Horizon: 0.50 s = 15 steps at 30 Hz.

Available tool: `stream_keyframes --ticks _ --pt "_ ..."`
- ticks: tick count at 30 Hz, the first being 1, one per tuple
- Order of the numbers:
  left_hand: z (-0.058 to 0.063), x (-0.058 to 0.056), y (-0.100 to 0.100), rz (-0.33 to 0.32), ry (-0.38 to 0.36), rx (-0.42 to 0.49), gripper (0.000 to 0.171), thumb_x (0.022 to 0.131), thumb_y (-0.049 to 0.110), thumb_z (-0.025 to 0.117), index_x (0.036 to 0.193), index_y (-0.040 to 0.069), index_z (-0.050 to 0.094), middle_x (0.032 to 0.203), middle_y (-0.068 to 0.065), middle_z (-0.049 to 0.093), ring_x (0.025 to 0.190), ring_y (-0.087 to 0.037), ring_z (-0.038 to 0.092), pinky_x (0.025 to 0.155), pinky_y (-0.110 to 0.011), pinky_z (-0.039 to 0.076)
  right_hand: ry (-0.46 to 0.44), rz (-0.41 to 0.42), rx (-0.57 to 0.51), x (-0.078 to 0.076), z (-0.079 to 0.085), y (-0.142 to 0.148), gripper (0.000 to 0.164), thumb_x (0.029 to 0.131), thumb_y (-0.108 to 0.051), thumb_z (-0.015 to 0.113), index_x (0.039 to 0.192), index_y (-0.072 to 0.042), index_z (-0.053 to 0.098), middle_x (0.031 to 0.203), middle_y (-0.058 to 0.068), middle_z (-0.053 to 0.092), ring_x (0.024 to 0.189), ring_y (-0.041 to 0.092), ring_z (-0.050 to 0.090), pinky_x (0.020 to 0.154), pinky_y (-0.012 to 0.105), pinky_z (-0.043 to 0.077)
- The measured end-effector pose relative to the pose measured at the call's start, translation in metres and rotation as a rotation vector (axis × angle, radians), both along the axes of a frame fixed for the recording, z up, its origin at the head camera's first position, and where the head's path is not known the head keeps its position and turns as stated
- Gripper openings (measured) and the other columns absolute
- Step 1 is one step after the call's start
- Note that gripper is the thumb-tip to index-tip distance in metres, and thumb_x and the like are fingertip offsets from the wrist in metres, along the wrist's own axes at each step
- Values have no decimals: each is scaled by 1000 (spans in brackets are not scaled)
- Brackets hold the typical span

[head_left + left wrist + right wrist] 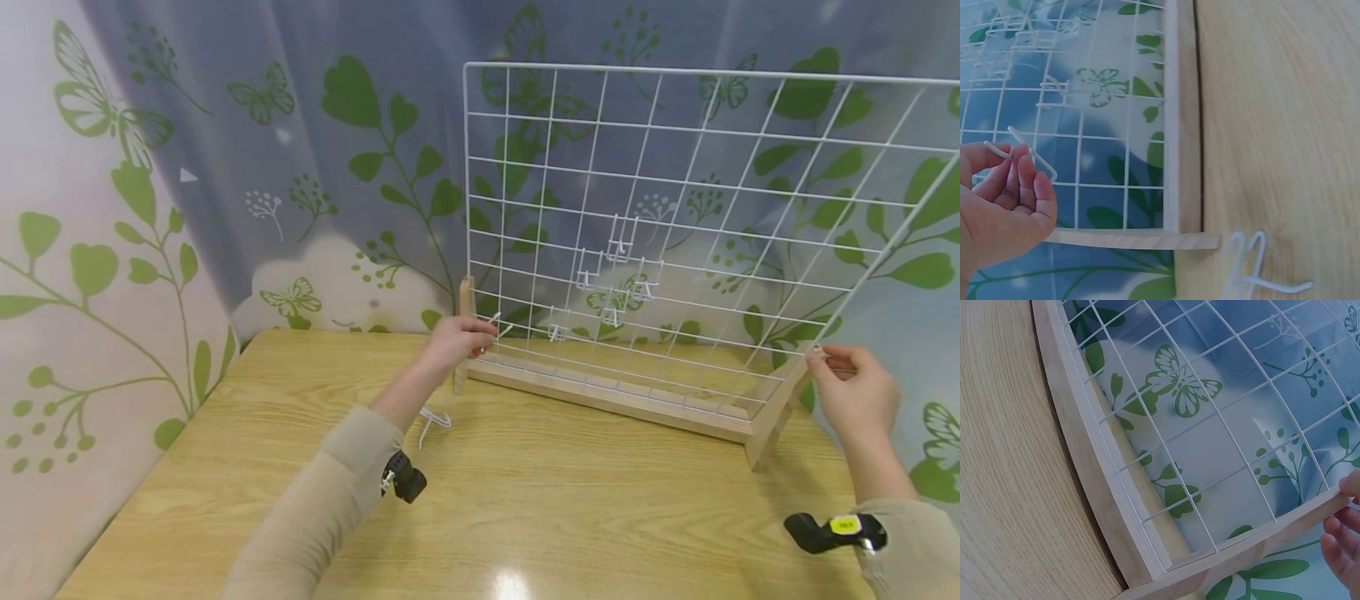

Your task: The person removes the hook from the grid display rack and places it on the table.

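Pinching one hook (1044, 162), the left grip (456, 338) flanks five hung hooks (642, 290), the right grip (857, 393) holding one stand (615, 401).

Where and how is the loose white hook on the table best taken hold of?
Probably pinch the loose white hook by its single prong, coming from above on the near side in the head view: the prong points that way, apart from the two bent ends.

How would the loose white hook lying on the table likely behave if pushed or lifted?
The white hook is probably stiff, since its thin rods hold distinct bends. It looks light, being slim, open wire. Pushed, it would likely slide or pivot rather than roll, given its projecting prong.
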State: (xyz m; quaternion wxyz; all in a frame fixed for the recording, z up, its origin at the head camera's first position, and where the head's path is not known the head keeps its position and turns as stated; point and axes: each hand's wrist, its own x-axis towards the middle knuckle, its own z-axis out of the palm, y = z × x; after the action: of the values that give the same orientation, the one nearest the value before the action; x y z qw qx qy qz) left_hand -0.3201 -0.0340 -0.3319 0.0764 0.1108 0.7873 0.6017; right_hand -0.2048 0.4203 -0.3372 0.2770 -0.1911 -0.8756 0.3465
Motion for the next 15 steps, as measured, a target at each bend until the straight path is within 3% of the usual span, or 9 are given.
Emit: stream_keyframes --ticks 6,15 --pt "-16 3 -1 18 -18 1 25 84 1 62 107 -7 66 81 -8 67 63 -7 52 65 -22 47 -14 0 -14 -1 -1 0 46 94 -32 51 124 3 52 74 -35 37 69 -17 36 63 12 34" --pt "-44 7 -1 -8 -10 -62 24 84 1 62 106 -7 66 99 -14 66 63 -7 51 63 -19 45 -17 -9 -13 0 0 -1 49 94 -32 50 126 4 50 75 -34 37 69 -18 35 63 11 34"
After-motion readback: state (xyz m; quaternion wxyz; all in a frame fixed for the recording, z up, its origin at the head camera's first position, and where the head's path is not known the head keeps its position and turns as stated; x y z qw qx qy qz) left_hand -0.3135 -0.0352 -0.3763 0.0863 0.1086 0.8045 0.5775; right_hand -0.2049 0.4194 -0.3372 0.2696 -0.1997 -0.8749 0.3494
